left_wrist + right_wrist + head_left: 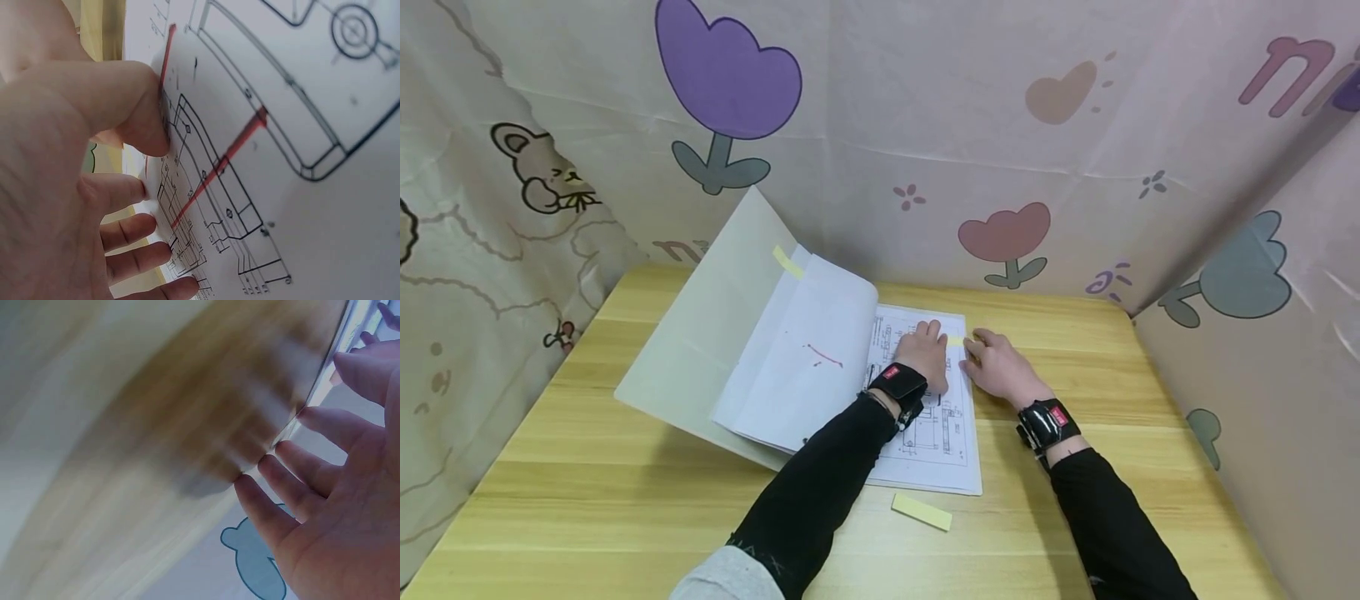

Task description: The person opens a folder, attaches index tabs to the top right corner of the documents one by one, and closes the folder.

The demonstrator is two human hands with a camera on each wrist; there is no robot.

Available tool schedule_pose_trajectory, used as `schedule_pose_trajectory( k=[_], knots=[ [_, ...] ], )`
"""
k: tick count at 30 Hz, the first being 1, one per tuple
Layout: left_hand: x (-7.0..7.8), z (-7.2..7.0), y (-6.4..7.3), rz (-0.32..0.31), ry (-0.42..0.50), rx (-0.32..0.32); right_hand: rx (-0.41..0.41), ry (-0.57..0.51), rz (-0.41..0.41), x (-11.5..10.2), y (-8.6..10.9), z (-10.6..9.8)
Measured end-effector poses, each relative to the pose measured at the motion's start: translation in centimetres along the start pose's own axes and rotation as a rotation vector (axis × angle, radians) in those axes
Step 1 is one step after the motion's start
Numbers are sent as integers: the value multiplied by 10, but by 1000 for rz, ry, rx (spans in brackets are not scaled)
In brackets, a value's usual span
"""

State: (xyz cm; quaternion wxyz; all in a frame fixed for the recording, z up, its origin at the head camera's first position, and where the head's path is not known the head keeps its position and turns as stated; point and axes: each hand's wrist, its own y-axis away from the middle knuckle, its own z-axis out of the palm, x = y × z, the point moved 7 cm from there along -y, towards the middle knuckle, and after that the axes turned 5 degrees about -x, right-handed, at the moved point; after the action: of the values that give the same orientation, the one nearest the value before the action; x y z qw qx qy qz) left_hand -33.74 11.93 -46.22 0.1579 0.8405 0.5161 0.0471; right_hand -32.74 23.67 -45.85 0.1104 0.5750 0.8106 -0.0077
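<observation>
A folder with a pale cover (692,333) lies open, its turned white pages (797,358) leaning left. On the right is a page of black technical line drawings (936,454). My left hand (925,357) rests on that page. Red marks cross the drawings in the left wrist view. A small yellow strip (955,341) sits at the page's right edge, between my hands. There my right hand (1002,368) touches the edge with extended fingertips (247,487). A second yellow strip (787,262) is on the upper part of the turned side.
A yellow sticky-note pad (921,512) lies on the wooden table (587,492), just in front of the folder. A printed curtain (880,150) hangs behind the table and along both sides. The raised cover stands close to the back curtain.
</observation>
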Motion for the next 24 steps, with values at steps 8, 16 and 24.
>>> schedule_pose_trajectory(
  k=[8,16,24],
  knots=[
    [-1,-2,9,-3,20,2,-58,35,68,14,11,1],
    [-4,-3,20,-3,91,29,-49,35,113,19,17,-2],
    [-5,-6,54,61,211,61,14,-183,140,10,30,-14]
  ],
)
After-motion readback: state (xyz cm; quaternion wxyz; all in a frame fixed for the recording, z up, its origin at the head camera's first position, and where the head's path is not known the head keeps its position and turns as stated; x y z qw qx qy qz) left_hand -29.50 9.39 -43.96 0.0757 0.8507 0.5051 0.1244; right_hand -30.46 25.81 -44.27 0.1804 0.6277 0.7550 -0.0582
